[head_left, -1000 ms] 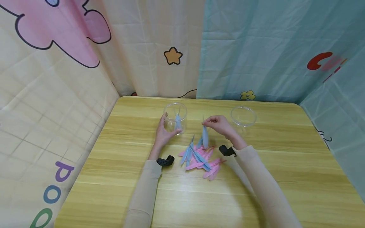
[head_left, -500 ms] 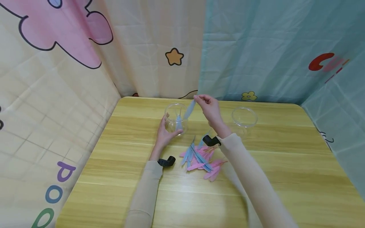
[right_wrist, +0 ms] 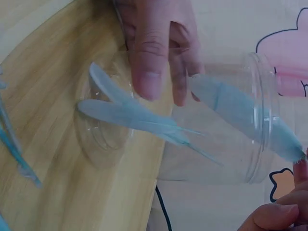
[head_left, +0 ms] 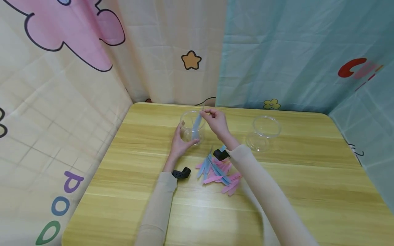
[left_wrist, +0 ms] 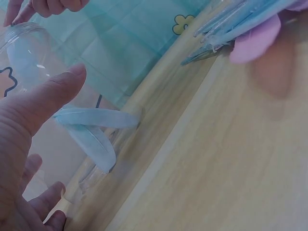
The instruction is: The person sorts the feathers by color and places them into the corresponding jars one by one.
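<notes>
Near the back of the table stands a clear plastic jar [head_left: 185, 134], upright and without a lid. My left hand [head_left: 179, 145] holds it from the left side, thumb in front and fingers behind. Inside, two light-blue feathers [right_wrist: 130, 113] lean crosswise, tips on the bottom. Above the rim, my right hand [head_left: 217, 122] pinches another blue feather [right_wrist: 231, 108] by its quill end, and its vane hangs down through the jar's mouth. A heap of pink and blue feathers [head_left: 215, 172] lies on the table, nearer than the jar and partly under the right wrist.
A second clear jar [head_left: 266, 127] stands to the right on the wooden table [head_left: 311, 164]. Printed curtains [head_left: 261, 51] hang behind the table and along both sides. A black camera [head_left: 221, 154] sits on the right wrist, over the feather heap.
My right hand has carried a blue feather from above the heap up and left, and has lowered it into the jar's mouth. The left hand has stayed on the jar.
</notes>
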{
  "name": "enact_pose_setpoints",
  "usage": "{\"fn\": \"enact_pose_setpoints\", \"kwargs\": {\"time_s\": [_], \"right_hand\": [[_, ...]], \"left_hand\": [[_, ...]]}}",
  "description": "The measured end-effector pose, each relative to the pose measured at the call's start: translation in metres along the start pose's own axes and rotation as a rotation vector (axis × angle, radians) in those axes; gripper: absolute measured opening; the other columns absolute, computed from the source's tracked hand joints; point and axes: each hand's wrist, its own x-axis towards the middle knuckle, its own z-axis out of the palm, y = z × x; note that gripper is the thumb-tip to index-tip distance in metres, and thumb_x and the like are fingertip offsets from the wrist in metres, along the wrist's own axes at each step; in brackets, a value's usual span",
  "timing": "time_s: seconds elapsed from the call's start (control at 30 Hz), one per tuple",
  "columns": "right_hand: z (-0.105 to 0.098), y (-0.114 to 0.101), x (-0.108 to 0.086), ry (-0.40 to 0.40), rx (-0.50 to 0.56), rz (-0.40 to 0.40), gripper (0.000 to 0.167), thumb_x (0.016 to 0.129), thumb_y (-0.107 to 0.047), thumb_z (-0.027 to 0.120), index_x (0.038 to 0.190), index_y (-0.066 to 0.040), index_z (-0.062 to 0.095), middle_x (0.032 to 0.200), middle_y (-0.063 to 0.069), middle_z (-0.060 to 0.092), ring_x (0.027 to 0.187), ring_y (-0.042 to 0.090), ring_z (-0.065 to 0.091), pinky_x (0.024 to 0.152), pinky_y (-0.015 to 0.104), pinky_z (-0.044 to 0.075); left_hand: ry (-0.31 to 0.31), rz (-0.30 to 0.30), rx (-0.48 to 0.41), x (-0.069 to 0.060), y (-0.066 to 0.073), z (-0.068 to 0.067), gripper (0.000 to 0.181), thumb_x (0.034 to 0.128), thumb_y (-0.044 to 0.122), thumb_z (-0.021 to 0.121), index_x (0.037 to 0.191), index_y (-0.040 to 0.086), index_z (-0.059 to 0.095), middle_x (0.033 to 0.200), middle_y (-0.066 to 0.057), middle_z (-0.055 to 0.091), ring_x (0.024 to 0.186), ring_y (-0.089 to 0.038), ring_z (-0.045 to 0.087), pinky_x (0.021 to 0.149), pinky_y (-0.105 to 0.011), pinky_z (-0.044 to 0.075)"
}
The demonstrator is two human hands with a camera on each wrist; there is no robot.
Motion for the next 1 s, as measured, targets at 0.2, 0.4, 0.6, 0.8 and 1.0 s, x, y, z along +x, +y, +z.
{"fn": "enact_pose_setpoints", "kwargs": {"time_s": [0.2,0.4,0.6,0.8,1.0], "right_hand": [[-0.01,0.012,-0.005,-0.073,-0.085,0.008,0.032,0.087,-0.036,0.069,0.105,-0.009,0.072,0.055,-0.002,0.035,0.046,0.01,0.027,0.042,0.023,0.021],[-0.028,0.02,-0.015,-0.11,-0.126,0.01,0.03,0.088,-0.033,0.069,0.104,-0.009,0.072,0.055,-0.001,0.035,0.047,0.013,0.027,0.046,0.026,0.025],[-0.046,0.029,-0.027,-0.331,-0.328,0.124,0.035,0.087,-0.038,0.068,0.099,-0.005,0.072,0.061,-0.001,0.046,0.054,0.012,0.034,0.054,0.028,0.032],[-0.054,0.044,-0.037,-0.628,-0.453,0.209,0.028,0.088,-0.029,0.069,0.089,-0.002,0.072,0.077,0.009,0.063,0.058,0.011,0.037,0.053,0.026,0.033],[-0.052,0.052,-0.045,-0.733,-0.496,0.23,0.024,0.085,-0.024,0.071,0.073,-0.004,0.068,0.063,-0.002,0.053,0.047,0.008,0.034,0.044,0.023,0.03]], "left_hand": [[-0.004,-0.008,0.0,0.0,0.002,-0.001,0.105,0.069,0.034,0.086,0.151,0.018,0.021,0.151,0.001,0.028,0.135,-0.029,0.028,0.106,-0.046,0.027],[-0.014,-0.016,-0.001,-0.001,0.002,0.0,0.106,0.0694,0.037,0.085,0.151,0.021,0.02,0.152,0.002,0.026,0.136,-0.028,0.025,0.106,-0.046,0.026],[-0.016,-0.018,0.005,0.0,0.001,0.0,0.107,0.0693,0.037,0.085,0.152,0.023,0.018,0.153,0.004,0.025,0.137,-0.028,0.024,0.107,-0.045,0.025],[-0.018,-0.024,0.022,0.0,0.001,-0.001,0.108,0.0688,0.04,0.085,0.152,0.024,0.018,0.153,0.006,0.025,0.137,-0.028,0.025,0.107,-0.045,0.026],[-0.018,-0.027,0.032,-0.001,0.0,0.0,0.109,0.0685,0.041,0.084,0.152,0.024,0.017,0.152,0.007,0.025,0.137,-0.026,0.024,0.107,-0.043,0.026]]}}
